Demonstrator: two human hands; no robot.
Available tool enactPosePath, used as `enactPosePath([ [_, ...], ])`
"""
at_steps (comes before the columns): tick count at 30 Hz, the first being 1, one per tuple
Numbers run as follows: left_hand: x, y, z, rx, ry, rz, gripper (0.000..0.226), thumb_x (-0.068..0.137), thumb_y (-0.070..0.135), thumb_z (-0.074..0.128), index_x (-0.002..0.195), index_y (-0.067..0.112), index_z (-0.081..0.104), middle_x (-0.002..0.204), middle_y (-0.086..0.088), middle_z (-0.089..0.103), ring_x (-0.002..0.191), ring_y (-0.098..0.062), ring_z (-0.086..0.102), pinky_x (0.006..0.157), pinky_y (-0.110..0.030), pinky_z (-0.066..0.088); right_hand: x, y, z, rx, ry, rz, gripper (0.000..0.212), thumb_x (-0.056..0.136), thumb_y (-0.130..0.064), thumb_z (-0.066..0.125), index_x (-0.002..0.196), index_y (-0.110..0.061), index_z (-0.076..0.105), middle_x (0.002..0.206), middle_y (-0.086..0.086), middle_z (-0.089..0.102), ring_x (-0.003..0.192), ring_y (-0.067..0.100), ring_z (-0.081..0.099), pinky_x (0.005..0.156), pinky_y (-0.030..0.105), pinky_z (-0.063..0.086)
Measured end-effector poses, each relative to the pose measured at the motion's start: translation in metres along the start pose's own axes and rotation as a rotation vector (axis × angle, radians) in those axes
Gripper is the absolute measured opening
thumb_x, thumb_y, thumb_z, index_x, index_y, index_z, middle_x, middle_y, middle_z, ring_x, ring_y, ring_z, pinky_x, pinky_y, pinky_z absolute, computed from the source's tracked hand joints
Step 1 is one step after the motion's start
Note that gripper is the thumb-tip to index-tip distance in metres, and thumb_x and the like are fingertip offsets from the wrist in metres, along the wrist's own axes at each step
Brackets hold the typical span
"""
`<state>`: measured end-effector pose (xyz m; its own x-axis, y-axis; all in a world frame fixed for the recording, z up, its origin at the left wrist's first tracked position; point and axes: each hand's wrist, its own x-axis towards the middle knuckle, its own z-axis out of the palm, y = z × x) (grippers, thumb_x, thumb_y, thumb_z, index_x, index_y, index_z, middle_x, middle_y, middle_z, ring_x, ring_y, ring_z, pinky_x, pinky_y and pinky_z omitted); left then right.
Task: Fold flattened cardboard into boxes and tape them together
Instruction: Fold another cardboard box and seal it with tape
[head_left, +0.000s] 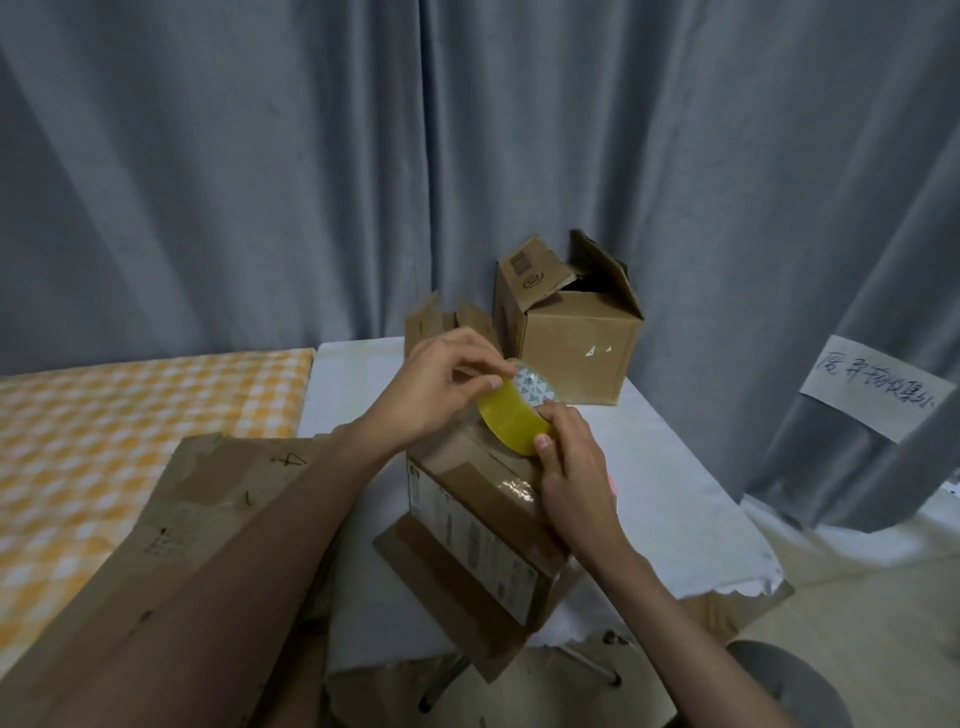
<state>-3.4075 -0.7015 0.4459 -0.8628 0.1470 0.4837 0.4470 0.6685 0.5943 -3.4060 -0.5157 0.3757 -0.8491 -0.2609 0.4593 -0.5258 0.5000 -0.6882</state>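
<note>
A roll of tape is being held just above the near box, gripped from both sides: the left hand is curled over its upper edge, with fingertips pinching at the rim, and the right hand is closed on its lower edge, thumb pressed against the yellowish band. The roll is being kept on edge, its flat face turned up and to the right, so that its rim lies between the two hands — above and left of the right thumb, below and right of the left fingers. It looks as though the loose end of the tape is being searched for, though no free end can be made out. The box is lying directly under the right wrist, tilted, its long axis running from the hands down toward the person; a shiny strip is already showing on its top seam. The right hand is the nearer one to that seam, so the coming pull would probably be led down along that axis.

Counted outward: one roll of tape, one box under the hands, one open box standing beyond the hands, a smaller folded piece just behind the left hand, and one flattened sheet of cardboard lying under the left forearm — all on or beside a white table.
</note>
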Motion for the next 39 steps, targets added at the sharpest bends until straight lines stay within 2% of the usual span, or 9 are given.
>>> enactPosePath([
  [8, -0.001, 0.004, 0.003, 0.061, 0.072, 0.141, 0.016, 0.076, 0.013, 0.082, 0.092, 0.014, 0.079, 0.095, 0.005, 0.067, 0.090, -0.007, 0.064, 0.081, -0.025, 0.056, 0.000, -0.001, -0.001, 0.037, -0.003, 0.001, 0.020, 0.101, -0.001, 0.048, 0.116, -0.007, 0.059, 0.112, -0.002, 0.052, 0.105, 0.010, 0.043, 0.082, 0.019, 0.028],
  [12, -0.001, 0.006, 0.008, 0.087, 0.140, 0.154, 0.010, 0.079, 0.011, 0.080, 0.088, 0.012, 0.078, 0.090, 0.005, 0.069, 0.084, -0.005, 0.065, 0.079, -0.023, 0.056, 0.000, -0.003, -0.001, 0.056, -0.005, 0.029, 0.017, 0.102, -0.009, 0.049, 0.116, -0.014, 0.057, 0.111, -0.006, 0.052, 0.103, 0.008, 0.043, 0.080, 0.006, 0.028],
  [15, 0.000, 0.009, 0.006, 0.058, 0.197, 0.048, 0.004, 0.085, 0.013, 0.074, 0.087, 0.016, 0.074, 0.087, 0.009, 0.070, 0.084, -0.002, 0.064, 0.078, -0.017, 0.051, -0.001, -0.002, 0.001, 0.091, 0.046, 0.073, 0.007, 0.104, -0.021, 0.049, 0.109, -0.025, 0.049, 0.104, -0.008, 0.049, 0.098, 0.010, 0.046, 0.078, 0.007, 0.033],
  [21, 0.010, 0.016, -0.007, -0.107, 0.162, -0.217, 0.002, 0.093, 0.012, 0.064, 0.093, 0.014, 0.066, 0.084, 0.004, 0.067, 0.075, -0.004, 0.064, 0.072, -0.014, 0.051, 0.000, -0.003, -0.001, 0.301, 0.179, 0.188, 0.030, 0.096, -0.056, 0.047, 0.099, -0.027, 0.052, 0.095, 0.001, 0.056, 0.093, 0.022, 0.055, 0.081, 0.050, 0.049],
  [25, 0.020, 0.016, -0.015, -0.259, 0.071, -0.320, 0.008, 0.096, 0.005, 0.058, 0.101, 0.000, 0.061, 0.085, -0.007, 0.062, 0.072, -0.015, 0.063, 0.075, -0.028, 0.054, -0.003, -0.002, -0.003, 0.337, 0.101, 0.223, 0.047, 0.071, -0.073, 0.063, 0.094, -0.035, 0.049, 0.097, -0.005, 0.055, 0.091, 0.016, 0.057, 0.073, 0.045, 0.053],
  [27, 0.024, 0.011, -0.020, -0.285, 0.039, -0.337, 0.007, 0.095, 0.001, 0.059, 0.101, 0.000, 0.060, 0.085, -0.009, 0.060, 0.075, -0.019, 0.061, 0.077, -0.031, 0.054, -0.001, 0.000, -0.002, 0.244, 0.053, 0.202, 0.053, 0.066, -0.066, 0.075, 0.097, -0.032, 0.049, 0.098, -0.009, 0.051, 0.093, 0.013, 0.053, 0.072, 0.039, 0.051],
  [31, 0.026, -0.004, -0.027, -0.271, 0.081, -0.388, 0.008, 0.090, -0.001, 0.065, 0.091, 0.007, 0.063, 0.076, -0.004, 0.061, 0.071, -0.019, 0.062, 0.081, -0.038, 0.055, 0.006, 0.005, 0.001, 0.172, 0.026, 0.161, 0.041, 0.078, -0.019, 0.082, 0.104, -0.018, 0.049, 0.102, 0.001, 0.057, 0.098, 0.020, 0.057, 0.079, 0.041, 0.052],
  [36, 0.023, -0.021, -0.030, -0.272, 0.118, -0.477, 0.008, 0.089, -0.002, 0.066, 0.087, 0.005, 0.068, 0.072, -0.006, 0.067, 0.061, -0.012, 0.064, 0.062, -0.022, 0.055, 0.005, 0.010, 0.002, 0.327, 0.064, 0.145, 0.037, 0.084, -0.018, 0.078, 0.111, -0.017, 0.054, 0.103, -0.002, 0.066, 0.098, 0.012, 0.065, 0.080, 0.036, 0.057],
  [39, 0.019, -0.026, -0.022, -0.359, 0.101, -0.549, 0.005, 0.090, -0.003, 0.065, 0.091, 0.001, 0.067, 0.072, -0.008, 0.067, 0.065, -0.016, 0.067, 0.067, -0.027, 0.060, 0.003, 0.012, -0.001, 0.465, 0.128, 0.137, 0.033, 0.085, -0.018, 0.078, 0.113, -0.020, 0.059, 0.101, -0.004, 0.067, 0.094, 0.011, 0.067, 0.078, 0.025, 0.055],
])
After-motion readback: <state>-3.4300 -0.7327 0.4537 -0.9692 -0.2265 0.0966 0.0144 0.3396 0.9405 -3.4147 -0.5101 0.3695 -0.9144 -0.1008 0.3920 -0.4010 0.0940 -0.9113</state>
